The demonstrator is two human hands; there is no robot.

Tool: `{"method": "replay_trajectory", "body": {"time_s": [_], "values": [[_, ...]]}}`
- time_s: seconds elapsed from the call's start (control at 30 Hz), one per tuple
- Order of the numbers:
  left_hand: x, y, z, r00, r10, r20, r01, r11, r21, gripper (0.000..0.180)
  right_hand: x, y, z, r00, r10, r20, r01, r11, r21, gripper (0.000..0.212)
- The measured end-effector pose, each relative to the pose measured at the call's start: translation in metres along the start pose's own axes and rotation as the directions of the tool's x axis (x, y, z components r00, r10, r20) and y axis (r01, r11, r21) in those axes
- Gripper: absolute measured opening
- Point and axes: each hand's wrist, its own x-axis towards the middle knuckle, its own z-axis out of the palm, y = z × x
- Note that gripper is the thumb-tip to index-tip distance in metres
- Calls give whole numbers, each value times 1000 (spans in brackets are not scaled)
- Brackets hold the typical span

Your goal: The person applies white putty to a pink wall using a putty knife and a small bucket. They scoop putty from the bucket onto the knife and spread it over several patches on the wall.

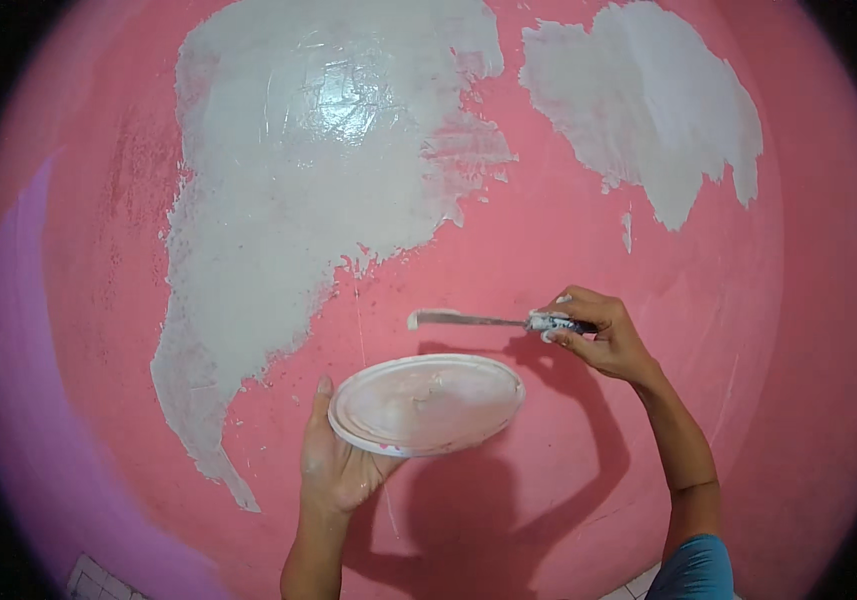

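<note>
My left hand [333,455] holds up a round white lid [448,395] from beneath, thumb at its left rim and the other fingers hidden under it. Smears of whitish paste cover the lid's upper face. Above and to its right, my right hand [593,330] grips the handle of a putty knife [473,319]. The knife's blade points left, seen nearly edge-on, with a dab of pale putty at its tip. Blade and lid are apart. Behind them is a pink wall [568,230] carrying a large, partly shiny patch of grey-white putty [258,170].
A second putty patch [648,100] lies at the upper right of the wall, with a small streak under it. A lilac band [23,330] runs down the left side. Pale floor tiles [98,580] show at the bottom left. My shadow falls on the wall.
</note>
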Motion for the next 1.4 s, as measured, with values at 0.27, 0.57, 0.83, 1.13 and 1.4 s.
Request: {"method": "replay_trajectory", "body": {"time_s": [0.27,0.57,0.83,1.13,1.4], "values": [[28,20,24,994,14,110,-10,999,-41,75,49,6,-12,977,0,-215,9,999,38,22],[67,29,65,998,33,62,-29,997,-66,72,200,39,-43,778,-269,-568,249,962,-114,27],[68,38,43,933,-94,348,99,995,3,73,285,54,-59,705,-183,-685,75,980,-184,29],[40,37,29,994,-34,100,17,986,163,71,216,46,-16,773,-269,-574,-49,878,-477,26],[34,34,19,997,-70,42,66,994,91,69,255,19,-41,690,-414,-594,2,821,-571,21]]}}
